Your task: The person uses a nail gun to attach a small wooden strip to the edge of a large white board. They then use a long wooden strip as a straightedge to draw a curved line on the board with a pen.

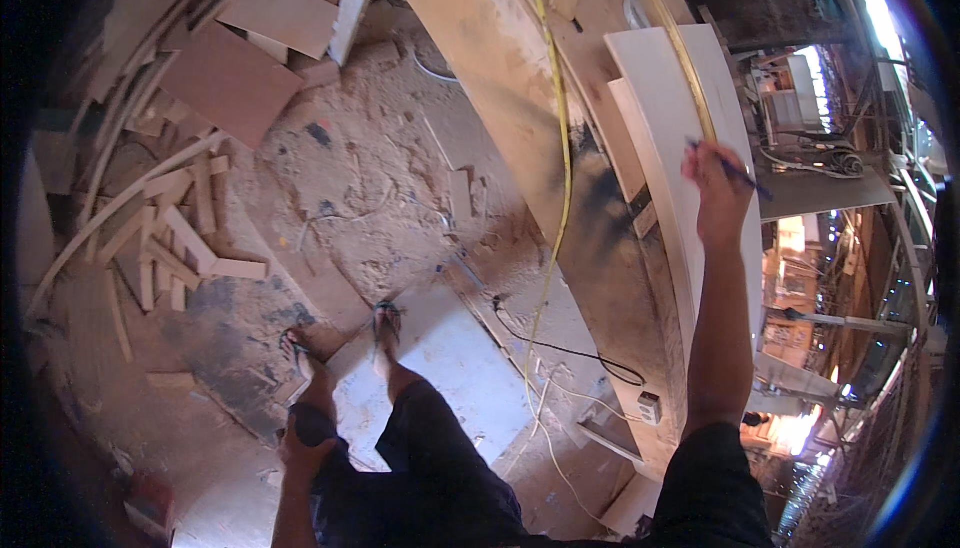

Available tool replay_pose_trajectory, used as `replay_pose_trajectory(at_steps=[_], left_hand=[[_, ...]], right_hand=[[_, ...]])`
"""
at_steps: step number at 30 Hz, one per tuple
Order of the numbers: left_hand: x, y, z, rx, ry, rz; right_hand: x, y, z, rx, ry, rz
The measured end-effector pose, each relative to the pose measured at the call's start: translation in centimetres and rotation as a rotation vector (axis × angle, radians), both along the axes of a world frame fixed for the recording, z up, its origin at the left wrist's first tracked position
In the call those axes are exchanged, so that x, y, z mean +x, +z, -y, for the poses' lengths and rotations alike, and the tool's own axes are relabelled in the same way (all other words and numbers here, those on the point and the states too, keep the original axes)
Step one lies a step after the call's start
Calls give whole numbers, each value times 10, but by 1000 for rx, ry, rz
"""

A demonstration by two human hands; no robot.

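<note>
My right hand (716, 180) is closed on a slim dark blue pencil (742, 180), which slants across the fingers. That hand is over a long pale wooden panel (668, 98) on the workbench. A yellow tape measure blade (686, 66) lies lengthwise along the panel, and its near end runs up to my fingers. Whether the pencil's tip touches the panel is too small to tell. Low on the left, my left hand (303, 451) rests on my leg at the knee, with no tool seen in it and its fingers partly hidden.
The workbench (520, 98) curves along my right, with a yellow hose or cord (565, 163) draped over it. A power socket (649, 407) with cables sits at its near end. Wood offcuts (190, 238) and boards (232, 86) are heaped at left on the dusty floor.
</note>
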State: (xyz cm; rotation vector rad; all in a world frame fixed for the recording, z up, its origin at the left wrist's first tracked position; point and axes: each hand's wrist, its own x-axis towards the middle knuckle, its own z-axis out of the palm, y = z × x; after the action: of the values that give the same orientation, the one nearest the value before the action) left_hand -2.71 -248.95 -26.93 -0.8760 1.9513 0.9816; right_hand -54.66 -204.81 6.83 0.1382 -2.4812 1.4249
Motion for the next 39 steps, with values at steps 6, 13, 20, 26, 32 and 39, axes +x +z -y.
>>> replay_pose_trajectory(at_steps=[6, 13, 20, 26, 32, 39], left_hand=[[-4, -21, 1, -168, 91, 14], [-27, -3, -9, -273, 18, 43], [-53, 16, -3, -199, -71, 180], [-40, 9, 0, -161, -59, 77], [-33, 10, 1, -181, -54, 56], [-20, 4, 2, -177, -53, 24]], right_hand=[[-94, -22, 35, -37, -16, 29], [-104, -35, 26, -157, -108, 60], [-104, -32, 26, -108, -20, 100], [-107, -31, 23, -128, -85, 97], [-107, -32, 22, -131, -40, 90], [-108, -34, 24, -116, -102, 74]])
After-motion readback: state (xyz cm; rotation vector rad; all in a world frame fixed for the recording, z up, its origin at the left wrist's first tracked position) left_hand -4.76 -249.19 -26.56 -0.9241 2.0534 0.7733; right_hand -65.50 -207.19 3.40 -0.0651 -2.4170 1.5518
